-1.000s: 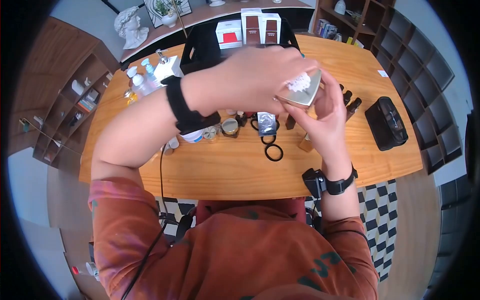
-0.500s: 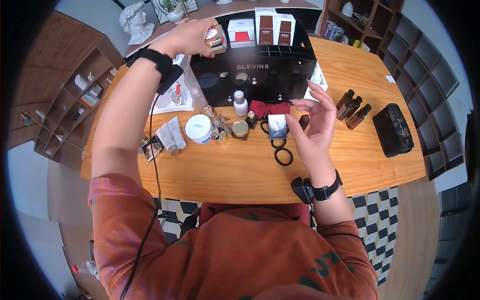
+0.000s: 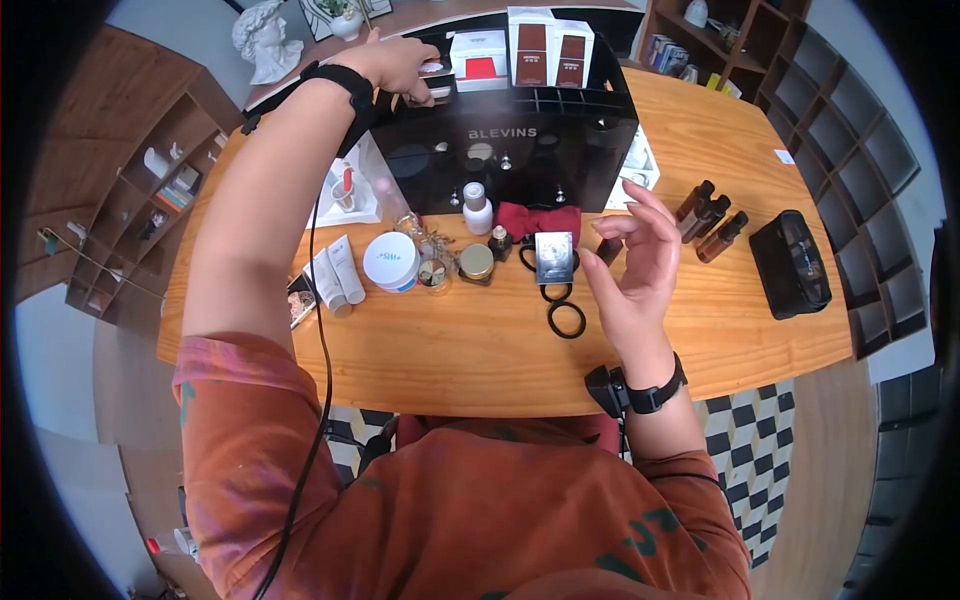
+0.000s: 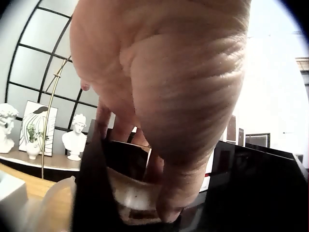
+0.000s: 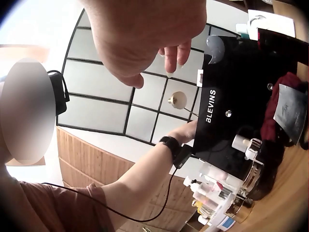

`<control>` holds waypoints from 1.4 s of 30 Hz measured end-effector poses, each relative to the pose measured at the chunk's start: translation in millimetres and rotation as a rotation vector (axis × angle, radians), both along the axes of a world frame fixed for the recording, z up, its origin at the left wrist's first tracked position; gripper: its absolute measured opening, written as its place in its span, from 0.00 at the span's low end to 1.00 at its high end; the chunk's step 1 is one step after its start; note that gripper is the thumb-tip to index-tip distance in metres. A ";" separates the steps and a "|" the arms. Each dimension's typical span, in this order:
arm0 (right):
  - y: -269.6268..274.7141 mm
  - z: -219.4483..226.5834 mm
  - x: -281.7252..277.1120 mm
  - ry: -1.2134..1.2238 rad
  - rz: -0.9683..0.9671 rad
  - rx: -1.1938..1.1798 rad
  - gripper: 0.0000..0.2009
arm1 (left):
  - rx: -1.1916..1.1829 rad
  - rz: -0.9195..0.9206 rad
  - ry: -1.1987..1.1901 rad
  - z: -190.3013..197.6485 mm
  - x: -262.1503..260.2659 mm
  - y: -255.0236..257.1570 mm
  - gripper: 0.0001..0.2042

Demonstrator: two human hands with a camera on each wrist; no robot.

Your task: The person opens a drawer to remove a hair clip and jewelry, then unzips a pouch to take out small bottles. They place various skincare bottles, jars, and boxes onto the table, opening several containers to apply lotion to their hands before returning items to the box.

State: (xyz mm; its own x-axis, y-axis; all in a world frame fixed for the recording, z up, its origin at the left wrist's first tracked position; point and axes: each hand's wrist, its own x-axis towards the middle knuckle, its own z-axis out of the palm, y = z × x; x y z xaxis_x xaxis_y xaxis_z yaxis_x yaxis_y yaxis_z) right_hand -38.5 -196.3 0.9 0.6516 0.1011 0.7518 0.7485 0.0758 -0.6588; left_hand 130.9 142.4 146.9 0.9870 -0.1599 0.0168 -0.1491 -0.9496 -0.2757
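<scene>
My left hand (image 3: 398, 68) reaches into the top left corner of the black organizer (image 3: 503, 150), its fingers around a small square jar or box that is mostly hidden by the hand. In the left wrist view the thumb and fingers of the hand (image 4: 169, 96) grip the pale, glossy item (image 4: 133, 193) between the organizer's dark walls. Beside it stand a white box with a red patch (image 3: 480, 62) and two white-and-brown boxes (image 3: 531, 55). My right hand (image 3: 640, 265) hovers over the table with loosely bent fingers, holding nothing, right of a silver sachet (image 3: 554, 258).
In front of the organizer are a white jar (image 3: 391, 260), two tubes (image 3: 345, 270), a gold-lidded jar (image 3: 476, 262), a white bottle (image 3: 477, 212) and black hair ties (image 3: 566, 320). Brown bottles (image 3: 718, 238) and a black pouch (image 3: 789, 263) lie to the right.
My left hand carried the square item from in front of me up to the organizer's left corner, then lowered it inside. My right hand let go of it and stayed over the table.
</scene>
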 end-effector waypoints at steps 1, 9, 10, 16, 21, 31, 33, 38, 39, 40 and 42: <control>0.3 0.0 -0.2 0.002 0.001 -0.001 0.34 | -0.003 -0.029 -0.040 -1.8 1.7 1.0 0.37; -0.7 -0.9 -1.6 0.017 0.012 0.000 0.33 | -0.034 -0.058 0.122 3.0 -0.9 -6.1 0.31; -0.9 -1.5 -1.1 0.018 0.011 -0.011 0.33 | -0.016 -0.065 0.093 0.5 1.0 -2.7 0.28; 0.9 -2.0 -2.1 0.022 0.008 -0.018 0.32 | -0.112 -0.267 -0.314 -3.9 12.7 18.4 0.21; -1.0 -2.6 -1.3 0.056 0.004 -0.018 0.31 | -0.368 -0.277 -0.004 -6.5 17.6 24.4 0.15; 6.0 1.5 -3.8 0.129 0.055 -0.168 0.30 | -0.656 -0.266 -0.253 22.9 -91.9 -18.0 0.18; 13.4 11.2 -7.9 0.226 0.137 -0.233 0.30 | -0.690 -0.401 -0.440 14.5 -119.2 -24.3 0.17; 19.7 31.7 -4.0 0.045 0.142 -0.409 0.29 | -0.612 -0.228 -0.312 -37.7 -202.9 -8.4 0.22; 21.7 35.9 -2.3 0.051 0.179 -0.372 0.28 | -0.604 -0.098 -0.210 -47.2 -217.8 -6.5 0.26; 24.9 42.3 -0.8 0.051 0.180 -0.373 0.28 | -0.605 -0.097 -0.210 -61.0 -227.9 -2.8 0.26; 33.9 54.6 3.9 -0.001 0.224 -0.321 0.26 | -0.508 0.123 -0.017 -92.6 -239.5 5.9 0.35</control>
